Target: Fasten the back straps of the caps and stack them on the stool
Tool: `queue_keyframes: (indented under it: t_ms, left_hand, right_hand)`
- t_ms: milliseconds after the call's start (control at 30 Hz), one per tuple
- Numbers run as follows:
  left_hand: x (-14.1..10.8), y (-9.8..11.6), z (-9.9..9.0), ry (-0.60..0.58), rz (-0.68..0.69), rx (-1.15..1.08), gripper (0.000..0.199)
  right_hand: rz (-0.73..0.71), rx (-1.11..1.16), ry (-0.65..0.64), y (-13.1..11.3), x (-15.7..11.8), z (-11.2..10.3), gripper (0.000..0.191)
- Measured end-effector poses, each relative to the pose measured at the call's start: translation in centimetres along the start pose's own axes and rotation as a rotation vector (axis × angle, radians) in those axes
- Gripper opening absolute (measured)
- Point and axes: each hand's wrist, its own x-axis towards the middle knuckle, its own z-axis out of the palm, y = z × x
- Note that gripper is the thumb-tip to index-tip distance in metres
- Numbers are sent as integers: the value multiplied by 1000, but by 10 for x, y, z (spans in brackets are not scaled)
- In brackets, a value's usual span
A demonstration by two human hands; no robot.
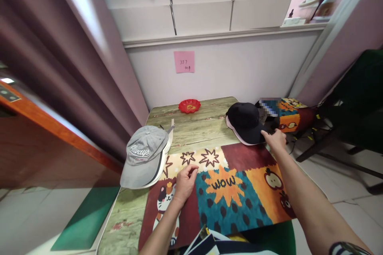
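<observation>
On the desk (209,127), at its left edge, sits a gray cap (144,156). Your left hand (186,183) hovers over the patterned mat (236,199), its fingers curled together, seemingly empty. Rightward, your right hand (275,140) pinches the brim of the black cap (244,121).

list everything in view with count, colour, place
cloth baseball cap, white lettering: 1, grey, table's left
pale brim: 1+, cream, under it
plain cloth baseball cap: 1, black, table's right
curved brim: 1, pink, under black cap
scalloped dish: 1, red, table's far side
square paper note: 1, pink, wall
"wow" mat: 1, multicoloured, table's near side
wood-print table: 1, greenish, centre
fabric curtain: 1+, mauve, left
rectangular panel: 1, green, lower left
chair: 1, dark, right
window-ledge items: several, mostly pale, blurred
left hand: 1, bare, at mat
right hand: 1, bare, fingers at black brim
</observation>
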Motion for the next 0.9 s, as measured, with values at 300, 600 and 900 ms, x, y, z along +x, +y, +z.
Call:
queue_keyframes:
  t_ms: [300,600,900]
  left_hand:
    - [-4,-2,3,0,2,-26,19]
    - [-9,-7,8,15,46,-35,18]
    - [-11,-2,-18,186,107,-52,17]
  right_hand:
    - [-263,-334,-132,-22,-14,27,120]
    - [-196,-376,-92,-1,-34,44,121]
    - [-667,-65,355,-35,-90,50,101]
